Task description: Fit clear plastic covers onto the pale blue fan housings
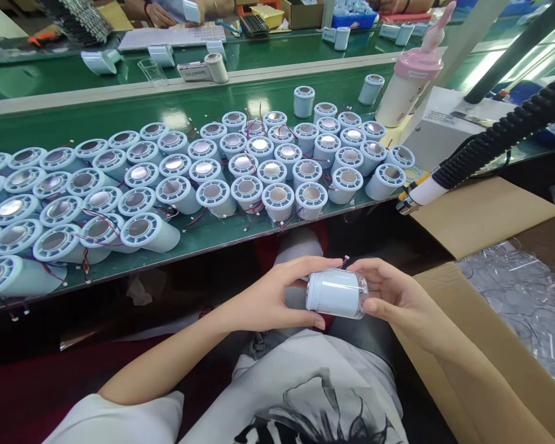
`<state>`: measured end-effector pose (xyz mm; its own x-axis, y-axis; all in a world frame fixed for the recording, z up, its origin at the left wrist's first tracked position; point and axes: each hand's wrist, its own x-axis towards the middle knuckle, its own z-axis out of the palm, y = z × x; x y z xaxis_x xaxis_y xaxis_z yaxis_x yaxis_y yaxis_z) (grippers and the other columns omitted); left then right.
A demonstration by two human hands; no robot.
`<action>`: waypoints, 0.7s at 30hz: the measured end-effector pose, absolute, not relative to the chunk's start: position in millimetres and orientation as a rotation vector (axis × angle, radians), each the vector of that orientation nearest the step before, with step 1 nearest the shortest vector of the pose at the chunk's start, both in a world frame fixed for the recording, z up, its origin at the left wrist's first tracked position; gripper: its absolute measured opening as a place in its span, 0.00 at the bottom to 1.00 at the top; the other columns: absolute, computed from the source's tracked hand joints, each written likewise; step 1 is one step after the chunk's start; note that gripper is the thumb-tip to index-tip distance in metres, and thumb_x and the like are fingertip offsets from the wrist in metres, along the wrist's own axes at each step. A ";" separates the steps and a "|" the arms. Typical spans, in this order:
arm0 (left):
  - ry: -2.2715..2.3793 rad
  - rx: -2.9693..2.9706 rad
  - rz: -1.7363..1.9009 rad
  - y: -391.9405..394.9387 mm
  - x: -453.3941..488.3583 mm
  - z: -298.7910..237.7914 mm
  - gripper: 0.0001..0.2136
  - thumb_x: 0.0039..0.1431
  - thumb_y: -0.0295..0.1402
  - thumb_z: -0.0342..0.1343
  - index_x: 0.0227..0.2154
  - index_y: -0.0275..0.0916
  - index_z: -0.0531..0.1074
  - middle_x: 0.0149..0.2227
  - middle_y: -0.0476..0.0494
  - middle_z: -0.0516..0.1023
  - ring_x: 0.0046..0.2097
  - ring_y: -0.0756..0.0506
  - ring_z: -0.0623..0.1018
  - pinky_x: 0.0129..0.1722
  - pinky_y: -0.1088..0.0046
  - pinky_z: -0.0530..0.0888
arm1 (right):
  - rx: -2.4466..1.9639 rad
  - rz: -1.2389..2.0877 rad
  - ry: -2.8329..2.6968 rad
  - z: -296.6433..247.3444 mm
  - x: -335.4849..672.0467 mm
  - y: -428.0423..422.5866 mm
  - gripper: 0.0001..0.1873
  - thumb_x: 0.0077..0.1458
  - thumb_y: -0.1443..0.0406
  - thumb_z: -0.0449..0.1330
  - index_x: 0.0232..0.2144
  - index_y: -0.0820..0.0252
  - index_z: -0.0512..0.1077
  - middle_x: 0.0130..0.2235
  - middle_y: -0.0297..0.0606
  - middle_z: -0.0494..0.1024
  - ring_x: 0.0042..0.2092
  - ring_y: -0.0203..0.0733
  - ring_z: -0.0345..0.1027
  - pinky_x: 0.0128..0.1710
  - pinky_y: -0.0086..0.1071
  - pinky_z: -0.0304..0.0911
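Above my lap, both hands hold a light blue cylinder (335,291) lying on its side, with a clear plastic cover (363,291) around it that sticks out past its right end. My left hand (287,295) grips the left end, thumb below and fingers above. The fingers of my right hand (388,290) pinch the clear cover at the right end. A short red and dark wire with a small white plug (345,261) pokes up between the hands. On the green bench ahead stand many similar light blue cylinders (277,200) with round metallic tops and thin wires.
To the right, an open cardboard box (437,296) holds many clear plastic covers (531,302). A black corrugated hose (504,135) with a metal nozzle reaches over the bench's right end, near a pink-capped bottle (407,80). Across the bench, other people's hands (160,13) are at work.
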<state>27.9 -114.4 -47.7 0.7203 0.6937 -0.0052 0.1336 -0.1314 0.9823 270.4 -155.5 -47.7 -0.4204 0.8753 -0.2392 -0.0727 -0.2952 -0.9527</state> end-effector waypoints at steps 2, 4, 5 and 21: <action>0.665 1.655 0.554 -115.0 27.7 -47.0 0.37 0.47 0.32 0.69 0.61 0.48 0.63 0.60 0.41 0.69 0.58 0.39 0.72 0.56 0.64 0.71 | -1.095 1.806 -1.213 -47.8 269.4 -154.8 0.19 0.55 0.56 0.66 0.47 0.51 0.69 0.44 0.35 0.76 0.42 0.36 0.70 0.40 0.25 0.69; 0.657 1.646 0.555 -115.4 27.7 -46.1 0.37 0.47 0.32 0.69 0.61 0.48 0.63 0.59 0.41 0.69 0.58 0.39 0.71 0.56 0.64 0.72 | -1.131 1.816 -1.180 -47.8 268.4 -153.9 0.18 0.55 0.55 0.66 0.46 0.53 0.69 0.42 0.34 0.77 0.40 0.35 0.70 0.38 0.23 0.69; 0.654 1.644 0.555 -115.5 27.9 -45.6 0.37 0.47 0.32 0.69 0.61 0.48 0.63 0.60 0.41 0.69 0.59 0.39 0.71 0.56 0.64 0.72 | -1.142 1.827 -1.160 -47.8 267.9 -153.6 0.18 0.55 0.55 0.66 0.45 0.53 0.69 0.41 0.34 0.77 0.39 0.34 0.71 0.36 0.22 0.69; 0.586 1.619 0.599 -115.6 27.1 -45.8 0.35 0.49 0.30 0.68 0.60 0.49 0.63 0.62 0.41 0.67 0.63 0.39 0.67 0.59 0.62 0.69 | -1.198 2.080 -0.798 -54.2 254.2 -154.1 0.27 0.53 0.41 0.59 0.33 0.59 0.65 0.20 0.34 0.77 0.19 0.37 0.73 0.15 0.20 0.64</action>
<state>27.1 -115.6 -45.8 0.7362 0.6746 0.0537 0.0384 -0.1208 0.9919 254.2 -154.1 -54.2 -0.4109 0.7442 -0.5267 -0.2008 -0.6374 -0.7439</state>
